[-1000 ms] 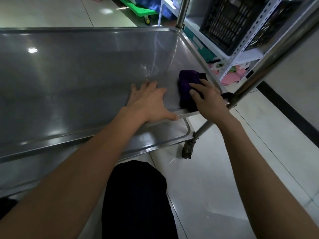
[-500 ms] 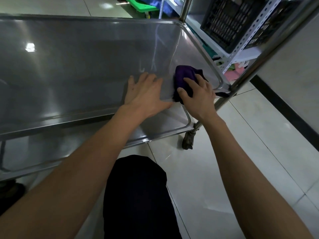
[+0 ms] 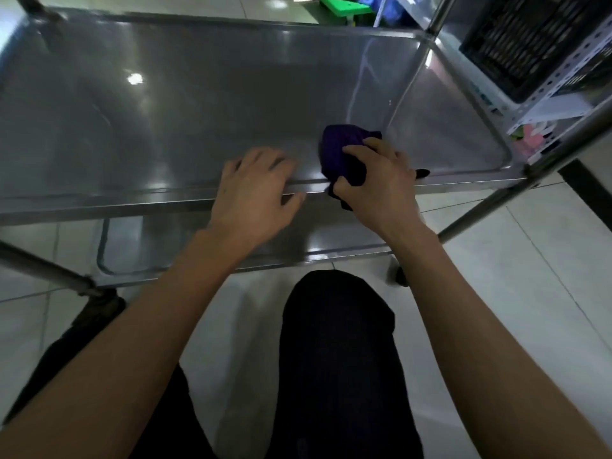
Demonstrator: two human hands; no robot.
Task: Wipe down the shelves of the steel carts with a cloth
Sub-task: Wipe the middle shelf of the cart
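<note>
Head view, one frame, items as we recorded them:

1. Steel cart (image 3: pixel 480 223): we noted a tubular frame with slanting posts and two shelves visible
2. Upper shelf (image 3: pixel 172 120): we found a wide steel tray with a raised rim, its surface carrying light reflections
3. Lower shelf (image 3: pixel 139 253): we saw only a strip of it below the upper shelf's front rim
4. Cloth (image 3: pixel 341 150): dark purple, bunched; we found it on the upper shelf at the front rim, right of centre, with one corner hanging over the rim
5. Right hand (image 3: pixel 377 183): we logged its fingers and thumb curled round the cloth, gripping it against the shelf at the front edge
6. Left hand (image 3: pixel 255 190): we logged it just beside the right hand, holding nothing, fingers loosely spread and resting on the upper shelf, thumb lying along the front rim
7. Caster (image 3: pixel 401 276): dark, under the cart on the right; detail was too dim for us to tell
8. Knee (image 3: pixel 337 326): in dark trousers, just in front of the cart
9. Black crate (image 3: pixel 530 41): on a white perforated rack (image 3: pixel 563 74) behind the cart, upper right
10. Floor (image 3: pixel 513 293): pale glossy tiles
</note>
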